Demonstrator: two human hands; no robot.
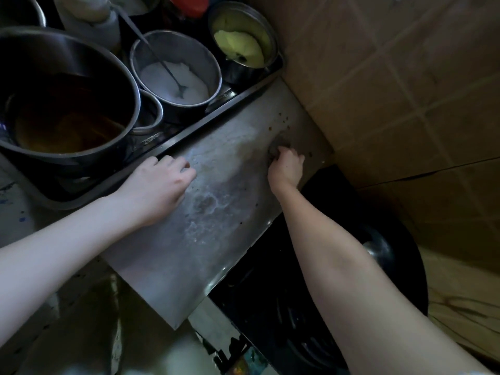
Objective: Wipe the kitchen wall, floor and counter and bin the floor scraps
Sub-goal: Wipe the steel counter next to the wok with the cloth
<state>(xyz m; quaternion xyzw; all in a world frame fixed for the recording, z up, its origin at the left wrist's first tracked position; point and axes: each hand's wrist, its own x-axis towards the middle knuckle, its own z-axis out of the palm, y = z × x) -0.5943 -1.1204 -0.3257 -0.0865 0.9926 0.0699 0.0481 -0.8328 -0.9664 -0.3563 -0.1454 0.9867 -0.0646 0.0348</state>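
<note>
2 bare hands are working on the steel counter panel (216,239), which is running diagonally from 7 o'clock up to 1 o'clock in frame.

Right hand (286,166) is sitting at the panel's 1 o'clock end, fingers curled tight around a dark grey scrubbing wad (280,144) and pressing it onto the steel. Wad is mostly hidden under the fingers; cannot tell whether it is cloth or steel wool. Brown specks (284,120) are lying on the panel just past the wad, at its 12 o'clock, near the tiled wall (405,77).

Left hand (159,185) is resting palm-down on the panel's 10 o'clock edge, fingers close together and bent, tips touching the dark rim of the tray (189,131). It is holding nothing.

White foamy film (205,204) is covering the panel's middle, between the 2 hands.

Tray at 11 o'clock is carrying a big pot (67,63) with brown liquid, a steel tub (176,63) with white powder and a spoon (162,58) standing in it, and a smaller tub (243,41) with pale yellow paste.

Black stove (311,280) is lying at 5 o'clock, under the right forearm.
</note>
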